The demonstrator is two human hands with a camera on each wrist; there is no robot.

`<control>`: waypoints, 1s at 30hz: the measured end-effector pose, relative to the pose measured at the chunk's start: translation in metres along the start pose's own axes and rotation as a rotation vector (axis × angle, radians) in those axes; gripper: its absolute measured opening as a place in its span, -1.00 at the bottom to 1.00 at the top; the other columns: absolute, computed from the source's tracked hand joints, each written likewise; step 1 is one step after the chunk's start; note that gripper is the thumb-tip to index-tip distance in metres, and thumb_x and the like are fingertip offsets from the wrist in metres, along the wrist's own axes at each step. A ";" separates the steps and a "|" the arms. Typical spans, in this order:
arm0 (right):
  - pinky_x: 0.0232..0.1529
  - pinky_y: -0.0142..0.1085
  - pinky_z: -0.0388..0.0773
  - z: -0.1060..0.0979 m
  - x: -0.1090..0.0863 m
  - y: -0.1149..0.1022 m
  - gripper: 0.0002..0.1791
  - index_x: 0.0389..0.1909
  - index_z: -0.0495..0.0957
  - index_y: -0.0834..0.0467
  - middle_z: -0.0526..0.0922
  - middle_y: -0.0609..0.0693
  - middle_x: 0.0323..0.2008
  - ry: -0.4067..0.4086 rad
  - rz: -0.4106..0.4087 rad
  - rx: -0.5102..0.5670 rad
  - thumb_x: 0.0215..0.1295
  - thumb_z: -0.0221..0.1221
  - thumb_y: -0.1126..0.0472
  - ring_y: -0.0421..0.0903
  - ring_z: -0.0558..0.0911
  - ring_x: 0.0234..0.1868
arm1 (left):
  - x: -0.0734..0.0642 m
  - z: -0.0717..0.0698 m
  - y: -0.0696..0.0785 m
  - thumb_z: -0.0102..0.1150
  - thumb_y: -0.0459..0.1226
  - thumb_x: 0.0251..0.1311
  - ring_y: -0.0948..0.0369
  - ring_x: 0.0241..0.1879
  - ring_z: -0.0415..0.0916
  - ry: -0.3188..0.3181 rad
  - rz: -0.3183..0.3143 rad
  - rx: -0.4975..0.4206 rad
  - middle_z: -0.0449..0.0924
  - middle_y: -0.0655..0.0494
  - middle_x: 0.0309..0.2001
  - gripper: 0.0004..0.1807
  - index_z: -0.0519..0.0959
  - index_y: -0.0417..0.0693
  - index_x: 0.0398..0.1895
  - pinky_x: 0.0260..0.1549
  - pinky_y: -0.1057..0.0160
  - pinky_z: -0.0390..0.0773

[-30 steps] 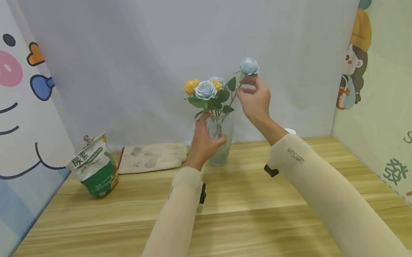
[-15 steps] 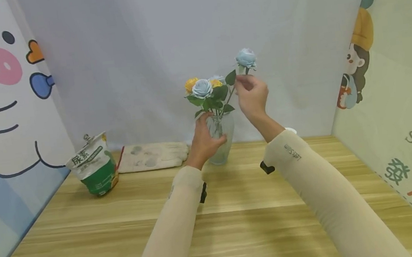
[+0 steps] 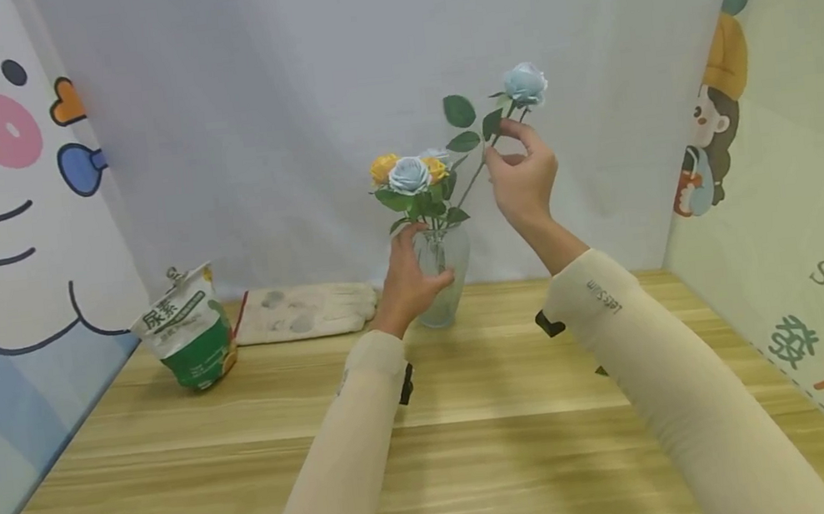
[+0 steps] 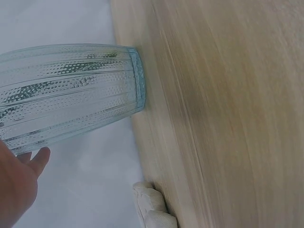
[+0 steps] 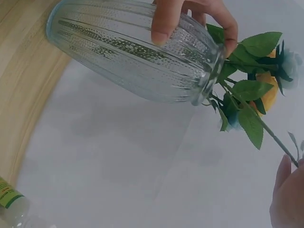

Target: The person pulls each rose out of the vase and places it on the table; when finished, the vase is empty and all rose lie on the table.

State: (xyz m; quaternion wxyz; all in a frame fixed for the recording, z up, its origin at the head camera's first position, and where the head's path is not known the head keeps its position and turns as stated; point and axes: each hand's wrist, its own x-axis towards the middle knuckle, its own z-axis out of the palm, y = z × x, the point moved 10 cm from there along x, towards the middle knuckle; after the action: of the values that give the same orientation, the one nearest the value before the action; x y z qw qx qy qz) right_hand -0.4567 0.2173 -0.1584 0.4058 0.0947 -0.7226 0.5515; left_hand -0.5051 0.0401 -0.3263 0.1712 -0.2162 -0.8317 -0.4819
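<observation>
My left hand grips the ribbed clear glass vase at its neck, thumb across the front. In the right wrist view its fingers wrap the vase near the rim. The vase stands upright on the table and holds blue roses and yellow roses with green leaves. My right hand, up and to the right, pinches the stem of a taller blue rose below its bloom. That stem slants down to the vase mouth; its lower end is hidden among the leaves.
At the left stands a clipped white and green bag. Cream work gloves lie along the back wall, left of the vase. A bottle with a yellow-green label shows in the right wrist view. A small leaf tip peeks beside the right sleeve.
My right hand has risen and shifted right with the blue rose, whose leaves now stand apart from the other flowers. The left hand has stayed on the vase.
</observation>
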 end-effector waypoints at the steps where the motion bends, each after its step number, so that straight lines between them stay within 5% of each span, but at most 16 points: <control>1: -0.42 -0.45 0.58 -0.003 0.002 -0.001 -0.63 0.14 0.57 0.19 0.62 -0.06 0.09 0.008 0.004 0.009 0.31 0.18 0.36 -0.16 0.68 -0.40 | 0.000 0.000 0.000 0.37 -0.13 0.16 -0.06 0.38 0.18 0.000 0.000 -0.001 0.07 -0.12 0.42 -0.16 0.11 0.08 0.42 0.28 -0.07 0.31; 13: -0.44 -0.44 0.57 -0.031 0.016 -0.022 -0.55 0.20 0.51 0.18 0.57 -0.04 0.13 0.039 0.000 0.098 0.28 0.21 0.41 -0.17 0.65 -0.36 | 0.000 0.000 0.000 0.36 -0.12 0.16 -0.08 0.38 0.18 -0.008 -0.006 -0.009 0.06 -0.13 0.42 -0.17 0.11 0.10 0.42 0.27 -0.09 0.32; 21: -0.45 -0.45 0.56 -0.052 0.023 -0.061 -0.57 0.16 0.54 0.19 0.57 -0.01 0.07 0.065 -0.080 0.173 0.26 0.20 0.44 -0.08 0.63 -0.35 | 0.000 -0.002 0.000 0.37 -0.13 0.14 -0.07 0.39 0.18 0.008 0.010 -0.007 0.07 -0.14 0.42 -0.17 0.12 0.07 0.42 0.29 -0.05 0.30; 24: -0.49 -0.44 0.55 -0.055 0.019 -0.071 -0.57 0.14 0.56 0.18 0.58 0.00 0.05 0.005 -0.126 0.174 0.24 0.23 0.45 -0.05 0.64 -0.35 | 0.000 -0.001 -0.002 0.37 -0.13 0.15 -0.05 0.39 0.18 0.005 0.001 0.000 0.07 -0.13 0.42 -0.16 0.11 0.07 0.42 0.29 -0.04 0.30; 30: -0.54 -0.45 0.55 -0.048 -0.003 -0.079 -0.55 0.14 0.57 0.28 0.62 0.09 0.08 -0.242 -0.216 0.047 0.20 0.24 0.49 -0.19 0.69 -0.35 | 0.002 0.000 -0.003 0.36 -0.12 0.16 -0.04 0.39 0.18 -0.002 -0.004 0.014 0.07 -0.11 0.42 -0.17 0.10 0.08 0.42 0.29 -0.03 0.31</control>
State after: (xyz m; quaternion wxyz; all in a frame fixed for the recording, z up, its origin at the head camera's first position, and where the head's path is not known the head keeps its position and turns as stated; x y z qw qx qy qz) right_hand -0.3851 0.2286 -0.1005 0.3704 0.2470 -0.7386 0.5062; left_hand -0.5084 0.0394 -0.3279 0.1710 -0.2135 -0.8357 -0.4762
